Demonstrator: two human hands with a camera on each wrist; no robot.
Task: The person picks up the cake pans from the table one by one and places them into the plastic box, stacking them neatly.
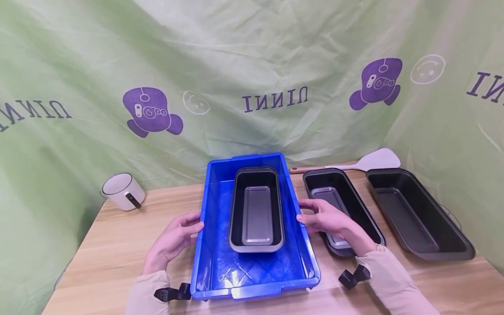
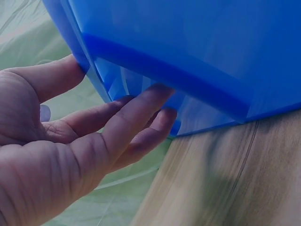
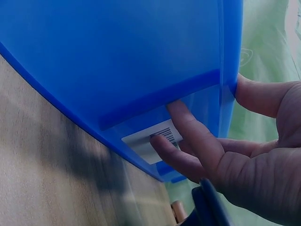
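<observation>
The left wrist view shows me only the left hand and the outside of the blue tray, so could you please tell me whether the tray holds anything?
Observer: Yes, the head view shows a dark rectangular pan inside the blue tray.
Operator: Thank you; would you kindly tell me whether the right hand is on the tray as well?
Observer: It is: the right hand grips the opposite side, with its thumb at the rim.
</observation>
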